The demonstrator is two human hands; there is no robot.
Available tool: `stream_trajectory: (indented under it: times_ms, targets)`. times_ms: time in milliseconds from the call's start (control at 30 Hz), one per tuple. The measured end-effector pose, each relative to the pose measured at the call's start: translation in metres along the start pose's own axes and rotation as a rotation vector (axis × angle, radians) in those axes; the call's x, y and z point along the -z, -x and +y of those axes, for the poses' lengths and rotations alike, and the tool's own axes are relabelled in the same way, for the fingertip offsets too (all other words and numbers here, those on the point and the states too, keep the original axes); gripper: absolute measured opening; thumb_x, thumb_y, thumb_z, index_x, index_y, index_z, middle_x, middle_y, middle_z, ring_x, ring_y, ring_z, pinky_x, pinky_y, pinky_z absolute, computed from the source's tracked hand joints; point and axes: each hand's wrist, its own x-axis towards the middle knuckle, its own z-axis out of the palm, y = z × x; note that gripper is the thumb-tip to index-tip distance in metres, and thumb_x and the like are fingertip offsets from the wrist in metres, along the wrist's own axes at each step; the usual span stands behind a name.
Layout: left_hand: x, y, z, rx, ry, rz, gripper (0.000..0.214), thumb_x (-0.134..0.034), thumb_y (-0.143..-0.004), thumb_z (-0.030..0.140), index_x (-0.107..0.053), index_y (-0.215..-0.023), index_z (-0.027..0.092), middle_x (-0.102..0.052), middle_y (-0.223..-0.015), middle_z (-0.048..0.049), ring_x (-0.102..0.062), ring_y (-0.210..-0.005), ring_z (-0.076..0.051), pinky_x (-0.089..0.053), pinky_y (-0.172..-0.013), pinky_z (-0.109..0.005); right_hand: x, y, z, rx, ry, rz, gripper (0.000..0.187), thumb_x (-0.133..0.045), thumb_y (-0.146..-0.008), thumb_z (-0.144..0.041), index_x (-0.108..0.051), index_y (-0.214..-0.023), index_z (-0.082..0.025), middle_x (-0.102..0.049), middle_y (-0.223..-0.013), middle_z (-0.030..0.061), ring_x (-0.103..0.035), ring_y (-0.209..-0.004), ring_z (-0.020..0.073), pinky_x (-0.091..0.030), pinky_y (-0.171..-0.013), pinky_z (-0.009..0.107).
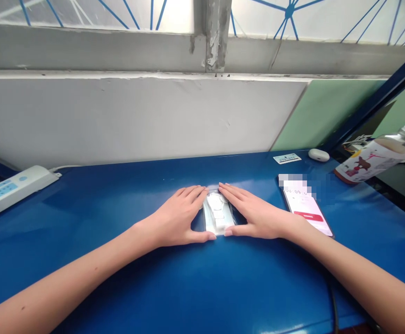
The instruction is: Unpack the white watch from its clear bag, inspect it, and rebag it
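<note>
A small clear plastic packet (pixel 219 215) with a flat white item inside lies on the blue table (pixel 202 283); I cannot make out what the item is. My left hand (pixel 181 215) rests along its left side, fingers stretched forward and thumb apart, the thumb tip at the near left corner. On the other side, my right hand (pixel 253 211) mirrors it, fingertips by the far right corner and thumb at the near right one. Both hands touch or nearly touch the packet's edges, and neither is closed round it.
Right of my right hand lies a lit phone (pixel 305 202), partly blurred. Behind it are a card (pixel 287 158) and a white earbud case (pixel 318 155). A bottle (pixel 372 157) leans at the right edge. A power strip (pixel 10 190) lies left. A wall (pixel 136 120) bounds the back.
</note>
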Motion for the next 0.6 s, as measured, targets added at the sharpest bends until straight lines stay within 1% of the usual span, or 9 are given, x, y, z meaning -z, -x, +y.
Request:
stream_trajectory:
  times_ms: [133, 267, 333, 433, 533, 600]
  targets:
    - [0.005, 0.0027, 0.0036, 0.053, -0.025, -0.063, 0.098, -0.048, -0.084, 0.077, -0.03, -0.152, 0.009, -0.039, -0.154, -0.0202, -0.037, -0.141, -0.037, -0.031, -0.112, -0.047, -0.0017, 0.0002, 0.0027, 0.016, 0.009, 0.017, 0.11, -0.053, -0.081, -0.076, -0.009, -0.159, -0.012, -0.011, -0.165, 0.0163, -0.013, -0.151, 0.0337, -0.023, -0.121, 0.051]
    - [0.0066, 0.0056, 0.0055, 0.114, -0.043, -0.115, 0.105, -0.044, -0.083, 0.081, -0.026, -0.153, 0.004, -0.033, -0.156, -0.0239, -0.032, -0.144, -0.038, -0.029, -0.113, -0.046, -0.0037, 0.0, 0.0043, 0.036, 0.018, 0.057, 0.108, -0.055, -0.081, -0.076, -0.013, -0.159, -0.015, -0.017, -0.164, 0.0174, -0.019, -0.15, 0.0355, -0.027, -0.118, 0.053]
    - [0.0067, 0.0064, 0.0057, 0.127, -0.04, -0.129, 0.107, -0.042, -0.083, 0.082, -0.025, -0.153, 0.003, -0.029, -0.157, -0.025, -0.028, -0.146, -0.039, -0.029, -0.114, -0.046, -0.0033, 0.0, 0.0035, 0.026, 0.019, 0.065, 0.107, -0.056, -0.08, -0.076, -0.015, -0.159, -0.015, -0.021, -0.163, 0.0185, -0.022, -0.149, 0.0368, -0.029, -0.117, 0.054]
    - [0.0066, 0.0066, 0.0051, 0.123, -0.007, -0.132, 0.105, -0.041, -0.084, 0.082, -0.025, -0.153, 0.005, -0.027, -0.158, -0.0249, -0.027, -0.146, -0.039, -0.029, -0.114, -0.048, -0.0013, -0.0001, 0.001, 0.016, 0.021, 0.067, 0.107, -0.056, -0.079, -0.076, -0.017, -0.158, -0.014, -0.023, -0.162, 0.0201, -0.024, -0.148, 0.0384, -0.03, -0.116, 0.056]
    - [0.0061, 0.0064, 0.0041, 0.12, 0.027, -0.126, 0.104, -0.043, -0.083, 0.081, -0.026, -0.153, 0.006, -0.026, -0.158, -0.0253, -0.025, -0.146, -0.041, -0.028, -0.114, -0.05, -0.0004, -0.0001, -0.0009, 0.009, 0.031, 0.053, 0.108, -0.056, -0.08, -0.076, -0.017, -0.158, -0.012, -0.022, -0.162, 0.0215, -0.024, -0.148, 0.0387, -0.03, -0.116, 0.057]
    - [0.0057, 0.0064, 0.0037, 0.123, 0.045, -0.122, 0.105, -0.045, -0.083, 0.081, -0.026, -0.153, 0.006, -0.026, -0.158, -0.0257, -0.025, -0.147, -0.041, -0.028, -0.114, -0.051, -0.0014, 0.0, -0.0011, 0.009, 0.042, 0.053, 0.109, -0.056, -0.08, -0.075, -0.015, -0.158, -0.012, -0.017, -0.163, 0.0216, -0.022, -0.148, 0.039, -0.03, -0.116, 0.057]
